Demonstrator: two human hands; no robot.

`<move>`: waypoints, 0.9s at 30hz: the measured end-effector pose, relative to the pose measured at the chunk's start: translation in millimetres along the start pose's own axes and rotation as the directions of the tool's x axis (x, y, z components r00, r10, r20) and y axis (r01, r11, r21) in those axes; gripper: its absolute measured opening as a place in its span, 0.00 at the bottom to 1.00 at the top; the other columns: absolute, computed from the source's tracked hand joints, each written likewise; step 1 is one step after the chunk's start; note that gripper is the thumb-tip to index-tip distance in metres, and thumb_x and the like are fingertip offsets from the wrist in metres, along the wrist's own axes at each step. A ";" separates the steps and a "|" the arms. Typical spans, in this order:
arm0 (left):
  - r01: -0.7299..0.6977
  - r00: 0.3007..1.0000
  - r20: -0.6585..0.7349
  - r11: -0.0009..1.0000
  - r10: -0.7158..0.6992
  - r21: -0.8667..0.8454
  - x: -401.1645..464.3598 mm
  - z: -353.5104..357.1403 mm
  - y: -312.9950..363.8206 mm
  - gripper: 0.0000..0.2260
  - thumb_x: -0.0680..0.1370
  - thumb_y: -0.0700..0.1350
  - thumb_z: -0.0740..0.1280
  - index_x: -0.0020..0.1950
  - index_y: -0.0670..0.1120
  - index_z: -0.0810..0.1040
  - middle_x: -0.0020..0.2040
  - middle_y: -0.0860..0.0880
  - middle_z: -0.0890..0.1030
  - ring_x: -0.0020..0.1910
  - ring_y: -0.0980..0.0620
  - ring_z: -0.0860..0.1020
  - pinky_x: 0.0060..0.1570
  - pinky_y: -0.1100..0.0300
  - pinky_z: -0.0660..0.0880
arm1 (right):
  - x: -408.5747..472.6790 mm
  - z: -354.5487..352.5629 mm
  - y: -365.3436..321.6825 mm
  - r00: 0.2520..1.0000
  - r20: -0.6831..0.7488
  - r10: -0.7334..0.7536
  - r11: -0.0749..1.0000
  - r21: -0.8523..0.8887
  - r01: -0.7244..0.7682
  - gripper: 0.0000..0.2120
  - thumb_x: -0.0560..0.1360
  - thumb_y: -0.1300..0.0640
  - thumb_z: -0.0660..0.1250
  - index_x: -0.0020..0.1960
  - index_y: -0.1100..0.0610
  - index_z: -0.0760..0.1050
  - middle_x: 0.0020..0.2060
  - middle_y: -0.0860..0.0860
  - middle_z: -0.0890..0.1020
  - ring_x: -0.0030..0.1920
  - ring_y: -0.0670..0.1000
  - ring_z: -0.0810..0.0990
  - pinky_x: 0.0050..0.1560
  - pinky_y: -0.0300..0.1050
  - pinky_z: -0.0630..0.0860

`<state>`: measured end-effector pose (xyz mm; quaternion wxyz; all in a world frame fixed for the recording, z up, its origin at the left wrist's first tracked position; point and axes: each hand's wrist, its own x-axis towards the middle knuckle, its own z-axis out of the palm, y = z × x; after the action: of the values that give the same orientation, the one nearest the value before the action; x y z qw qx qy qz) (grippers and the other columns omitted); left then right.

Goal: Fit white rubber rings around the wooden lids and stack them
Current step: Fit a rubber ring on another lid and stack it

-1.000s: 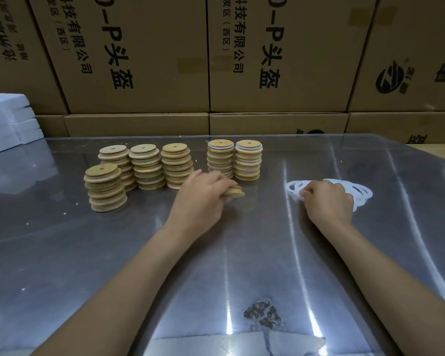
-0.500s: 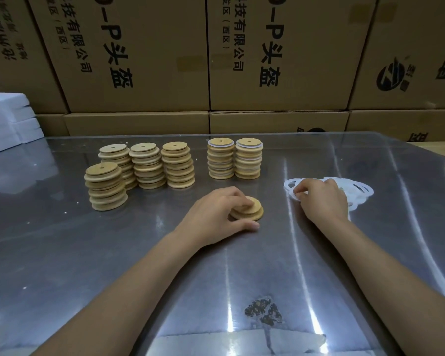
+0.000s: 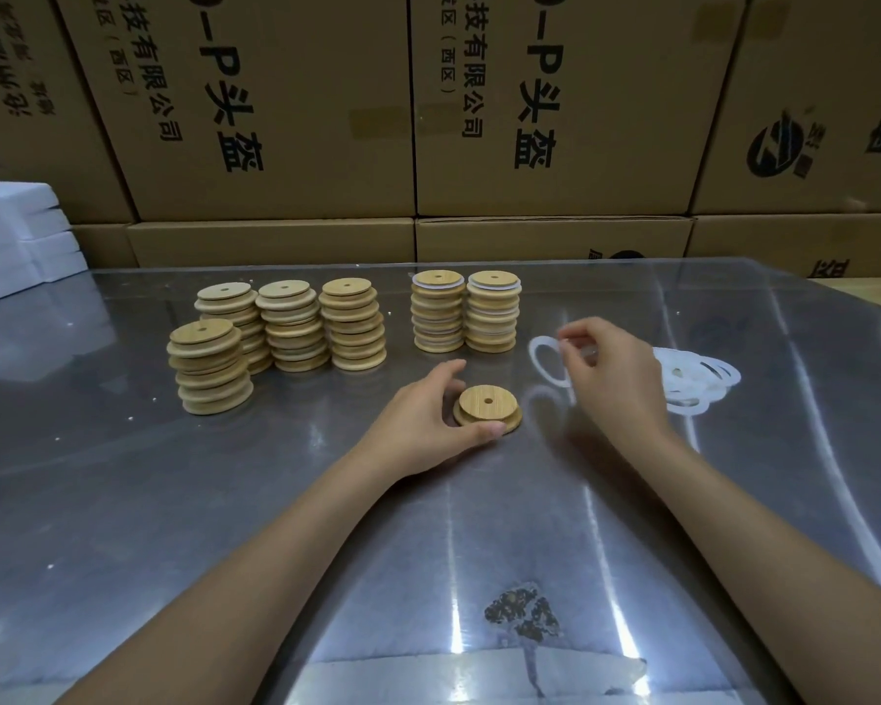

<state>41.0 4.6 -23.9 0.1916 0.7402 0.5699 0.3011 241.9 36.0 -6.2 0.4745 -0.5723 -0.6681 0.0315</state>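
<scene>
So there's one wooden lid [image 3: 487,408] lying flat on the bench [image 3: 326,526], stepped side up with its little centre hole showing, which looks like the way you'd want it so a ring can drop over the narrower part. The left hand [image 3: 423,424] cups it from the left, thumb tip against the near rim and fingers curved round the far side, probably just to stop it sliding on that shiny surface. It's a loose steadying grip, not a lift.

The right hand [image 3: 614,371] hangs just right of the lid, pinching one white rubber ring [image 3: 548,361] between thumb and fingertips. The ring dangles off the bench and is motion-blurred, so I can't tell exactly how it's pinched. It's near the lid but not touching, up and to the right of it.

Behind that hand lies the loose ring pile [image 3: 698,381]. Further back, two ringed stacks [image 3: 466,312] stand side by side, white edges showing, and the four bare stacks [image 3: 275,333] sit off to the left. Cardboard boxes [image 3: 286,104] wall off the back.
</scene>
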 end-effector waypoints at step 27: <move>-0.385 0.910 -0.165 0.923 0.380 0.004 2.9 3.0 -3.1 0.39 0.68 0.46 0.77 0.74 0.49 0.62 0.61 0.55 0.73 0.57 0.62 0.72 0.58 0.66 0.70 | -13.8 20.9 -13.7 0.902 0.432 -0.014 0.938 0.318 -0.138 0.08 0.75 0.53 0.69 0.52 0.54 0.78 0.45 0.48 0.83 0.48 0.49 0.81 0.48 0.45 0.78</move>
<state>41.2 8.4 -27.4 0.0924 0.8075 0.4234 0.4002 216.4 30.8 -17.8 0.4067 -0.4819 -0.7212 0.2868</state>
